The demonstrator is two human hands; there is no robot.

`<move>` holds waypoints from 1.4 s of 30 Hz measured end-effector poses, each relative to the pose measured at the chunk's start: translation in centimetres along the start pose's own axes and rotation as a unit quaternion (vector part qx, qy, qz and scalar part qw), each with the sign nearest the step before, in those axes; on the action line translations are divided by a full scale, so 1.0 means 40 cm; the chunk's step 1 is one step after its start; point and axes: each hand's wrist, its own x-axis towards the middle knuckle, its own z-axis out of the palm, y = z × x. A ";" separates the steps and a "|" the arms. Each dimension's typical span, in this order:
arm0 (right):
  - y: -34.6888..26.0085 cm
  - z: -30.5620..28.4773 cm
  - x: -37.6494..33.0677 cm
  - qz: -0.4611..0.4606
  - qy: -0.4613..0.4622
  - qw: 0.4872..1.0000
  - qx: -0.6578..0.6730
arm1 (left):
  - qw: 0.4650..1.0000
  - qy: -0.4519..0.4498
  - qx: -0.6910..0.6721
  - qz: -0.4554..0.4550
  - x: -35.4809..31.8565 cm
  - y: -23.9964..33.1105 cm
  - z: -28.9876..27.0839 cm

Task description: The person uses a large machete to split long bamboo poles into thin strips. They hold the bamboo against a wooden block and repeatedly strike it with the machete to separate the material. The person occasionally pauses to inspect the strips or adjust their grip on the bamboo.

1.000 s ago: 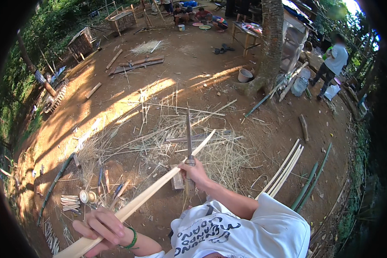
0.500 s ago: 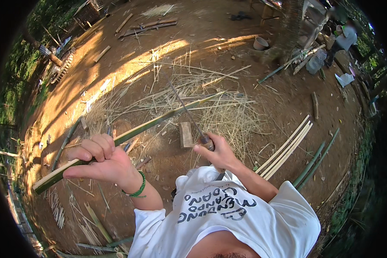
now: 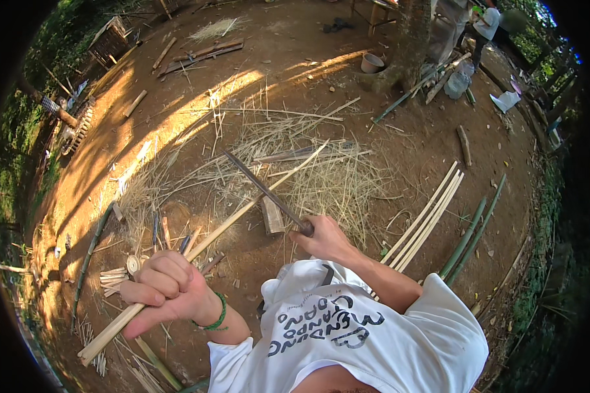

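Observation:
My left hand (image 3: 167,288) is closed around a long bamboo strip (image 3: 233,219). The strip slants from the lower left up to the middle of the view, its pale inner face showing. My right hand (image 3: 324,237) grips the dark handle of a long-bladed knife (image 3: 255,180). The blade points up and left and crosses the strip; whether it touches the strip I cannot tell. Just beyond the knife, a squared wooden block (image 3: 273,216) sits on the dirt.
Bamboo shavings (image 3: 334,190) cover the ground ahead. Pale split strips (image 3: 426,216) and green bamboo poles (image 3: 475,236) lie at the right. Short cut pieces (image 3: 113,278) are near my left hand. A clay pot (image 3: 372,63) stands beside a tree trunk (image 3: 410,46); a person (image 3: 486,26) is farther back.
The bamboo strip has turned from its green side to its pale face and tilts more steeply. My left hand has dropped lower, and the knife blade has swung left to a flatter slant.

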 end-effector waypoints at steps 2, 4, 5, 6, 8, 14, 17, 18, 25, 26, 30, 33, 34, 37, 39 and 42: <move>-0.003 -0.014 0.002 0.019 -0.008 1.000 -0.004 | 0.999 -0.043 -0.010 0.003 0.004 0.000 0.013; -0.058 -0.031 -0.042 -0.010 -0.053 0.999 -0.001 | 0.998 -0.058 -0.015 0.000 -0.001 -0.001 0.022; -0.054 -0.012 -0.053 -0.098 -0.049 0.993 0.032 | 0.998 -0.055 -0.015 -0.001 0.000 0.000 0.024; -0.053 -0.004 -0.054 -0.118 -0.046 0.991 0.041 | 0.998 -0.053 -0.016 -0.001 -0.001 0.002 0.024; -0.049 0.001 -0.054 -0.159 -0.039 0.985 0.058 | 0.999 -0.043 -0.010 0.001 -0.008 -0.003 0.023; 0.245 -0.042 0.102 0.119 0.015 0.992 -0.049 | 0.998 -0.059 -0.018 -0.023 0.022 0.001 0.049; 0.160 -0.101 0.089 0.074 -0.044 0.994 -0.069 | 0.998 -0.053 -0.036 -0.020 0.006 -0.015 0.088; 0.104 -0.119 0.069 0.003 -0.064 0.997 -0.053 | 0.997 -0.055 -0.057 -0.018 0.010 -0.023 0.097; 0.167 -0.172 0.118 0.125 -0.105 0.985 -0.056 | 0.994 -0.076 -0.082 -0.020 0.033 -0.049 0.134; 0.231 -0.161 0.136 0.149 -0.082 0.983 -0.074 | 0.993 -0.078 -0.079 -0.026 0.035 -0.055 0.143; 0.175 -0.159 0.094 -0.092 -0.089 0.988 -0.085 | 0.988 -0.082 -0.125 -0.026 0.040 -0.082 0.156; 0.218 -0.170 0.140 0.049 -0.126 0.989 -0.054 | 0.993 -0.065 -0.101 -0.018 0.054 -0.077 0.146; 0.264 -0.171 0.171 0.112 -0.126 0.984 -0.051 | 0.994 -0.061 -0.087 -0.019 0.060 -0.077 0.138; 0.368 -0.153 0.200 0.117 -0.077 0.985 -0.103 | 0.993 -0.069 -0.095 -0.031 0.070 -0.083 0.145; 0.295 -0.172 0.183 0.038 -0.099 0.989 -0.099 | 0.992 -0.071 -0.105 -0.027 0.065 -0.086 0.145; 0.243 -0.189 0.171 -0.055 -0.117 0.991 -0.037 | 0.992 -0.065 -0.109 -0.008 0.062 -0.086 0.144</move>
